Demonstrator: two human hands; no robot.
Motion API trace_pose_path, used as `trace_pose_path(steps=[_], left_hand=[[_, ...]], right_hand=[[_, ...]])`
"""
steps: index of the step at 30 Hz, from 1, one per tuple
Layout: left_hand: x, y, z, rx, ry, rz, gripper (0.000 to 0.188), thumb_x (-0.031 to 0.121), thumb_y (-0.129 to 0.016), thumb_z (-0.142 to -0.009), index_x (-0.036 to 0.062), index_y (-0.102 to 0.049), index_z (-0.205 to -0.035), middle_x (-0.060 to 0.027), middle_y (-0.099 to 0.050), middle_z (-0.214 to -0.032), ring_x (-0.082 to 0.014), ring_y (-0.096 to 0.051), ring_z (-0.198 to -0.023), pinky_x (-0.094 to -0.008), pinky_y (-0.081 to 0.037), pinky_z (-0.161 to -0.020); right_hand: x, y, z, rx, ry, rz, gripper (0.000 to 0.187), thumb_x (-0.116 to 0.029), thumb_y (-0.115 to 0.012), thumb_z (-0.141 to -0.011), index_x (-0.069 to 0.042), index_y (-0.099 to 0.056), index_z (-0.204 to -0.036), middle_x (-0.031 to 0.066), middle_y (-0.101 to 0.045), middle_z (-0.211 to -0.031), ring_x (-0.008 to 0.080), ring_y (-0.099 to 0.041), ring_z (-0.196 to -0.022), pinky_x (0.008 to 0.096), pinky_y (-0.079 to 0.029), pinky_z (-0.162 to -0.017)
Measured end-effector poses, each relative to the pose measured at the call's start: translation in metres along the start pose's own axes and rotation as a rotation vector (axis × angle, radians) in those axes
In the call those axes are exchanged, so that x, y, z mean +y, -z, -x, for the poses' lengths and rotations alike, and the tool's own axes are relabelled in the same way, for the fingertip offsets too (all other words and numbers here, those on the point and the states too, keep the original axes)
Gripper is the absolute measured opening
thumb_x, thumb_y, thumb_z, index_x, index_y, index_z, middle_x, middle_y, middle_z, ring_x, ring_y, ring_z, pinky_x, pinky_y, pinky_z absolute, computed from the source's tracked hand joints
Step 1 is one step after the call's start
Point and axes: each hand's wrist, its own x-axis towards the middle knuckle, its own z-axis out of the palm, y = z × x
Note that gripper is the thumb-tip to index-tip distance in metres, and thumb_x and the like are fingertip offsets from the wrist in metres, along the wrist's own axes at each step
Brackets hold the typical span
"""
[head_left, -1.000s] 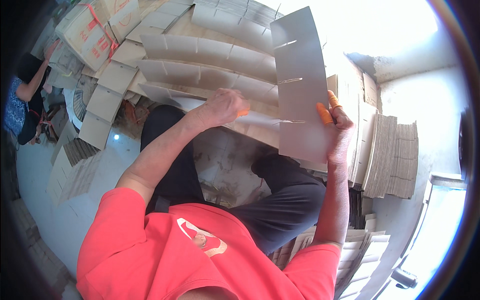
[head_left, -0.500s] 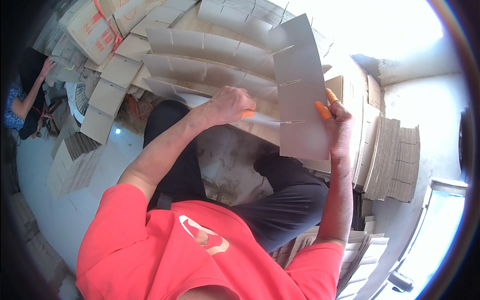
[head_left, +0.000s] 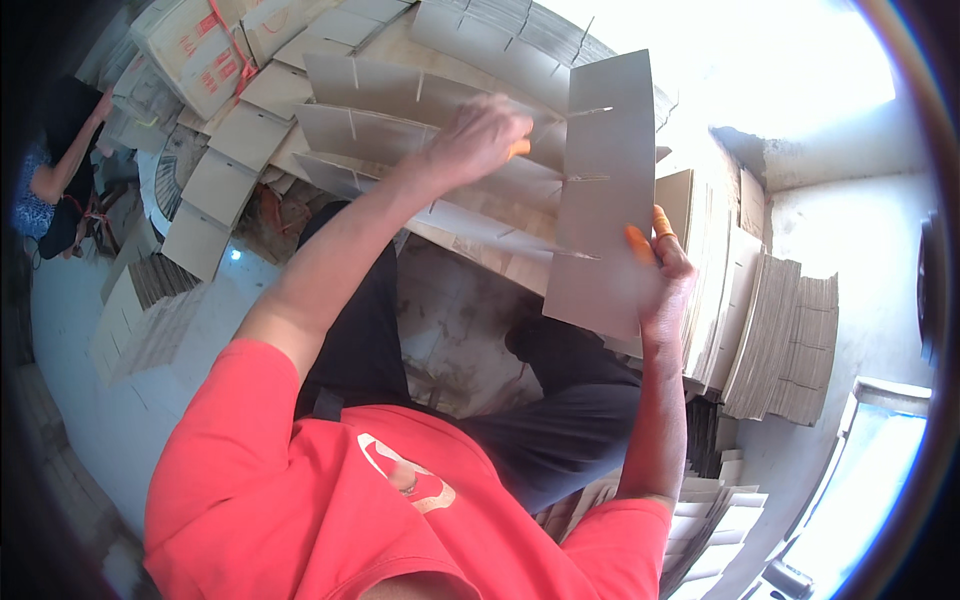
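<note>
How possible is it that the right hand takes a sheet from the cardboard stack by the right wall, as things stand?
Probably not: the cardboard stack looks near, but the right hand holds the slotted cardboard panel, so it seems occupied.

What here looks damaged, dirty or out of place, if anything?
Two things stand out: the pale wall at right has a dark, rough-edged patch, perhaps peeling, and the floor between the trouser legs is smudged. The slotted card in the right hand looks undamaged.

What seems a wooden bench [head_left: 392, 44] bears upright slotted cardboard strips [head_left: 372, 134].
</note>
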Motion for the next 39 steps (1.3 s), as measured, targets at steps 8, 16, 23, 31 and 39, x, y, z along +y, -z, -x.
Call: trace_pose_path(steps=[8, 16, 23, 31, 39], left_hand=[[-0.046, -0.040, -0.048, -0.217, 0.043, -0.181, 0.010, 0.002, -0.066, -0.070, 0.0008, -0.057, -0.070, -0.0167, -0.062, -0.073, -0.0350, -0.062, -0.079, -0.0419, -0.048, -0.071], [-0.059, -0.053, -0.046, -0.087, 0.034, -0.088, 0.006, -0.001, -0.060, -0.067, 0.0007, -0.055, -0.063, -0.0214, -0.058, -0.067, -0.0395, -0.062, -0.071, -0.0463, -0.050, -0.063], [-0.058, -0.054, -0.052, -0.136, 0.100, -0.026, 0.004, 0.000, -0.060, -0.067, 0.0015, -0.057, -0.064, -0.0205, -0.060, -0.068, -0.0383, -0.063, -0.072, -0.0465, -0.050, -0.064], [-0.058, -0.054, -0.057, -0.132, 0.094, -0.024, 0.003, 0.000, -0.060, -0.067, 0.0014, -0.058, -0.066, -0.0200, -0.060, -0.067, -0.0383, -0.063, -0.072, -0.0466, -0.051, -0.064], [-0.055, -0.056, -0.065, -0.190, 0.112, -0.028, 0.003, -0.001, -0.059, -0.068, 0.0020, -0.061, -0.068, -0.0183, -0.063, -0.073, -0.0368, -0.063, -0.077, -0.0469, -0.050, -0.067]], right_hand=[[-0.005, 0.006, -0.001, -0.052, 0.049, 0.047, 0.033, -0.004, -0.068, -0.085, -0.002, -0.063, -0.117, 0.0037, -0.038, -0.058, 0.0049, -0.035, -0.055, 0.0190, -0.035, -0.051], [-0.005, -0.001, -0.005, -0.155, 0.063, 0.004, 0.032, -0.001, -0.067, -0.084, -0.001, -0.063, -0.116, 0.0138, -0.047, -0.062, 0.0060, -0.039, -0.060, 0.0198, -0.041, -0.057], [-0.008, -0.028, -0.017, -0.281, 0.174, 0.037, 0.015, 0.004, -0.060, -0.086, 0.006, -0.062, -0.101, 0.0245, -0.057, -0.074, 0.0101, -0.049, -0.062, 0.0260, -0.046, -0.062], [-0.025, -0.023, -0.035, -0.411, 0.084, 0.200, 0.018, -0.001, -0.059, -0.086, 0.008, -0.060, -0.102, 0.0269, -0.058, -0.073, 0.0410, -0.059, -0.068, 0.0406, -0.046, -0.060], [-0.033, -0.023, -0.037, -0.413, 0.084, 0.152, 0.009, 0.000, -0.058, -0.084, 0.007, -0.061, -0.088, 0.0275, -0.060, -0.079, 0.0428, -0.061, -0.075, 0.0440, -0.047, -0.065]])
